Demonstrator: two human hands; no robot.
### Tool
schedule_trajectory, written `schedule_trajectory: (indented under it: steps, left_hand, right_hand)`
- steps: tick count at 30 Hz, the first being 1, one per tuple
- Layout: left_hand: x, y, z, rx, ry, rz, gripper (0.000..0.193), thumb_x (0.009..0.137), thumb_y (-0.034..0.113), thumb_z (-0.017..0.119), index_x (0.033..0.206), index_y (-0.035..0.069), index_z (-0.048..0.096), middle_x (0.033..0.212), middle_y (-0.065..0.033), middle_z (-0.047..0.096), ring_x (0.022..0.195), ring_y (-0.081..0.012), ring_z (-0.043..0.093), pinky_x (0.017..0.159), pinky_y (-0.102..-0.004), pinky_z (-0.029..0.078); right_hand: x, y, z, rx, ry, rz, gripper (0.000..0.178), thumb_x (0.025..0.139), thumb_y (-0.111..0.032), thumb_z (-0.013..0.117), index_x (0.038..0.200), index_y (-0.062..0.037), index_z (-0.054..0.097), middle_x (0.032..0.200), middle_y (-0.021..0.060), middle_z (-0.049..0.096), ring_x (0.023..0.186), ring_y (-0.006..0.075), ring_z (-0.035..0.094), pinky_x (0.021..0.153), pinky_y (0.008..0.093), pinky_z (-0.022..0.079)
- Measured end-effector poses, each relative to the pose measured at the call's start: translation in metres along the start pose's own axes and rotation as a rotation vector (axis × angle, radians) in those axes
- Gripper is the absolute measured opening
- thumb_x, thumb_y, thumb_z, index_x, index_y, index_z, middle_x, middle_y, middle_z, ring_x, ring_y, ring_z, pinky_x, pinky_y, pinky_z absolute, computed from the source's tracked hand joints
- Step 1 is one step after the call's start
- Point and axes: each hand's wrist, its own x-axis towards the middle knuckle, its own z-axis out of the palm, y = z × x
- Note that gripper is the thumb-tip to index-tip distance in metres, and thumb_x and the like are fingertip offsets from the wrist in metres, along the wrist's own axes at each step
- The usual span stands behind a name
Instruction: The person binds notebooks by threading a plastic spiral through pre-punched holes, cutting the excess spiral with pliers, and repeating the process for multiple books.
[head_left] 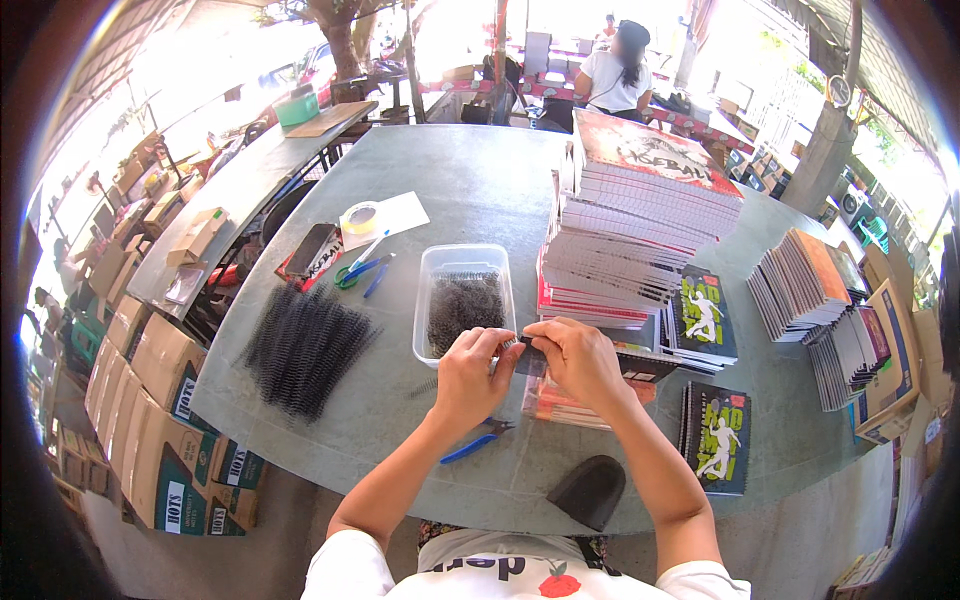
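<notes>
A small dark piece [524, 341], its full shape hidden by fingers, sits at the centre of the frame, just past the near right corner of a clear rectangular plastic tub [458, 259]. The left hand [474, 372] is narrowed, thumb and fingertips pinched at the piece's left side; the right hand [582, 366] pinches from the right. The two meet nearly tip to tip, a hold that seems meant to steady something small.

Inside the tub lies a tangle of fine black coils [463, 312], presumably walled in so they do not scatter. Orange-covered notebooks [575, 405] lie beneath the right hand and forearm, and blue-handled pliers [482, 443] rest below the left hand, likely kept within easy reach. A dark rounded pad [588, 493] lies near the table's lower edge.

At centre left, long black spiral coils [308, 350] are laid side by side, apparently to keep them untangled. Above them, a yellow tape roll [360, 217] rests on a white sheet [404, 214].

A tall stack of white-paged notebooks [625, 220] rises at upper right of centre on the grey-green table [470, 180], seemingly set back to leave working room. A co-worker in white [612, 82] appears at upper right.
</notes>
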Motion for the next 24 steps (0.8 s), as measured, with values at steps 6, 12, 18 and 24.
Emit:
schedule_trajectory:
  steps: [6, 12, 18, 24]
  left_hand:
    - [0.007, -0.003, 0.0, -0.01, 0.042, 0.033, 0.013, 0.076, 0.004, 0.069, 0.087, 0.002, 0.062, 0.073, -0.0097, 0.058, 0.065, -0.0221, 0.058, 0.055, -0.0303, 0.048]
    - [0.015, -0.016, 0.001, -0.038, 0.029, 0.136, 0.017, 0.074, 0.003, 0.07, 0.088, 0.004, 0.061, 0.085, -0.0116, 0.055, 0.067, -0.0245, 0.056, 0.058, -0.0333, 0.047]
    - [0.03, -0.038, -0.029, -0.087, -0.3, 0.142, 0.035, 0.079, 0.016, 0.07, 0.11, 0.007, 0.056, 0.082, -0.0117, 0.057, 0.068, -0.0222, 0.059, 0.061, -0.0344, 0.047]
    - [0.04, -0.027, -0.042, -0.186, -0.461, -0.158, 0.026, 0.08, 0.009, 0.066, 0.105, 0.004, 0.058, 0.078, -0.0096, 0.056, 0.067, -0.0203, 0.056, 0.062, -0.0329, 0.047]
  right_hand:
    - [0.002, -0.003, -0.003, 0.005, -0.031, 0.001, 0.017, 0.083, -0.009, 0.055, 0.095, -0.0072, 0.066, 0.085, 0.0098, 0.064, 0.08, 0.03, 0.062, 0.069, 0.0394, 0.049]
    - [0.002, -0.003, -0.001, 0.005, 0.029, -0.06, 0.012, 0.081, -0.007, 0.057, 0.091, -0.008, 0.065, 0.083, 0.0092, 0.064, 0.079, 0.0297, 0.061, 0.067, 0.0403, 0.048]
    - [0.005, 0.005, 0.004, -0.284, 0.035, -0.134, 0.012, 0.083, -0.015, 0.06, 0.092, -0.0084, 0.062, 0.079, 0.0077, 0.063, 0.076, 0.0282, 0.06, 0.065, 0.0387, 0.048]
    - [0.006, 0.008, 0.009, 0.009, 0.187, -0.056, 0.018, 0.086, -0.027, 0.059, 0.088, -0.0089, 0.064, 0.074, 0.0056, 0.062, 0.072, 0.0263, 0.061, 0.062, 0.0383, 0.047]
